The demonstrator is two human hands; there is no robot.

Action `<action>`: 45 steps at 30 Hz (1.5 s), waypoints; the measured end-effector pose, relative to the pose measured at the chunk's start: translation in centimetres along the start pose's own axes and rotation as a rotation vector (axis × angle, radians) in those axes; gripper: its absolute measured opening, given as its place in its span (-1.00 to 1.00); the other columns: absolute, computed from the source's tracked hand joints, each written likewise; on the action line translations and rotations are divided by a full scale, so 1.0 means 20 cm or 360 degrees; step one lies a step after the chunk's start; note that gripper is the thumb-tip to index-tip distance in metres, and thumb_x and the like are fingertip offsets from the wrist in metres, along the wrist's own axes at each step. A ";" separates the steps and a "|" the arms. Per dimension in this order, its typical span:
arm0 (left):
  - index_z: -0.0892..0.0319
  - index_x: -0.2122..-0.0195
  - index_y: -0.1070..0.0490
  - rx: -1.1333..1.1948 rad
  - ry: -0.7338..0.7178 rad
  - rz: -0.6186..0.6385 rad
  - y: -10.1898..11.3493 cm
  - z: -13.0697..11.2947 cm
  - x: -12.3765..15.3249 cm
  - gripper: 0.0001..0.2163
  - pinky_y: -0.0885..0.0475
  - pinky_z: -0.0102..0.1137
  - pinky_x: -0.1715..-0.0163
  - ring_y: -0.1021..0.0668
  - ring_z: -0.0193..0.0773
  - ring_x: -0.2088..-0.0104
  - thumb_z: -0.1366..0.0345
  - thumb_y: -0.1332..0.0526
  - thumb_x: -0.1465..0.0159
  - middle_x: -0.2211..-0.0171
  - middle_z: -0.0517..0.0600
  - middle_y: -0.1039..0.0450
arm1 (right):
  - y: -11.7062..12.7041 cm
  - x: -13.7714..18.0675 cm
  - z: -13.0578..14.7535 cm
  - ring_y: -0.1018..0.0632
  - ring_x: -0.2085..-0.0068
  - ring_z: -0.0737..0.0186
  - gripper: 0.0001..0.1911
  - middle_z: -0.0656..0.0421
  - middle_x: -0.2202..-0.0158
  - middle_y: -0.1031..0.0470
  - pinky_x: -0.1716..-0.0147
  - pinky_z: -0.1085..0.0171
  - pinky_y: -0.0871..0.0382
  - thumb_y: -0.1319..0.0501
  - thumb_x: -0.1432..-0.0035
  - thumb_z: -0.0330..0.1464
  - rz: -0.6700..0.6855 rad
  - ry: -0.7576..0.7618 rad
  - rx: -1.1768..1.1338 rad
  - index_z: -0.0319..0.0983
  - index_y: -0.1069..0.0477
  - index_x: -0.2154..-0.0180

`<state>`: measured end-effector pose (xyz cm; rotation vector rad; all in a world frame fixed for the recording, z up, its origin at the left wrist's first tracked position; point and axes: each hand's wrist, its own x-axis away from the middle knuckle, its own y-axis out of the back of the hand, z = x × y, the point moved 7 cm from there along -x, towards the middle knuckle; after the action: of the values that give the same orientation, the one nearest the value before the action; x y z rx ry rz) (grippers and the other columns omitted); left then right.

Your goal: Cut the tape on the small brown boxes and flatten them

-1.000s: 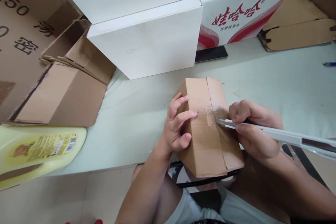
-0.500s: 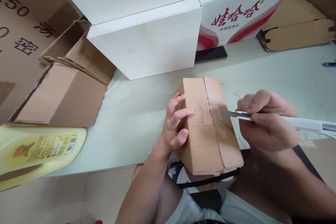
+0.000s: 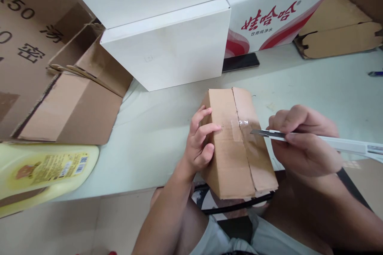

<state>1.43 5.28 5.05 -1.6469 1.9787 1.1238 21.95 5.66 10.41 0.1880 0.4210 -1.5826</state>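
A small brown cardboard box (image 3: 231, 155) rests at the near edge of the pale table (image 3: 314, 87), partly over my lap. A strip of clear tape crosses its top seam. My left hand (image 3: 199, 145) grips the box's left side, fingers curled over the top edge. My right hand (image 3: 302, 143) is closed round a long white utility knife (image 3: 326, 141). The knife's metal blade tip points left and hovers just above the right flap, close to the taped seam.
Two stacked white boxes (image 3: 167, 48) stand behind the small box. A white carton with red lettering (image 3: 269, 12) is at the back right, a dark phone (image 3: 241, 61) beside it. Opened brown cartons (image 3: 68, 95) lie left, a yellow bottle (image 3: 44, 171) near left, flat cardboard (image 3: 338, 32) far right.
A second ago the blade was on the tape at the seam. My right hand then drew the knife back to the right and now it has come slightly leftward again. My left hand stayed put.
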 end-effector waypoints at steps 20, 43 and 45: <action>0.00 -0.13 -0.35 -0.0061 0.0019 0.0013 -0.01 0.00 0.00 -0.64 -0.26 0.14 -0.39 -0.34 0.02 -0.38 0.03 0.08 -0.48 -0.34 0.11 -0.23 | -0.01 0.02 -0.02 -0.20 0.58 0.29 -0.84 0.25 0.62 -0.16 0.60 0.23 -0.07 -0.22 -0.14 -0.41 0.0127 -0.0046 -0.0002 -0.12 -0.31 0.46; -0.04 -0.16 -0.34 0.0018 0.0032 0.0025 -0.02 0.00 0.01 -0.64 -0.18 0.15 -0.43 -0.31 0.02 -0.39 0.05 0.07 -0.48 -0.36 0.07 -0.20 | -0.02 0.06 -0.07 -0.23 0.52 0.29 -0.90 0.25 0.56 -0.27 0.51 0.19 -0.01 -0.23 -0.07 -0.47 0.0084 -0.0221 -0.0183 -0.15 -0.42 0.43; -0.04 -0.17 -0.34 0.0037 0.0026 0.0021 -0.02 0.00 0.01 -0.65 -0.17 0.15 -0.43 -0.30 0.02 -0.39 0.06 0.06 -0.48 -0.36 0.08 -0.19 | -0.02 0.07 -0.07 -0.24 0.52 0.29 -0.90 0.25 0.56 -0.29 0.51 0.19 -0.02 -0.23 -0.06 -0.47 0.0079 -0.0229 -0.0175 -0.14 -0.42 0.43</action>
<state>1.69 5.16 4.89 -1.6388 2.0079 1.0917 21.37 4.97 8.70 0.0000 0.3869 -1.5088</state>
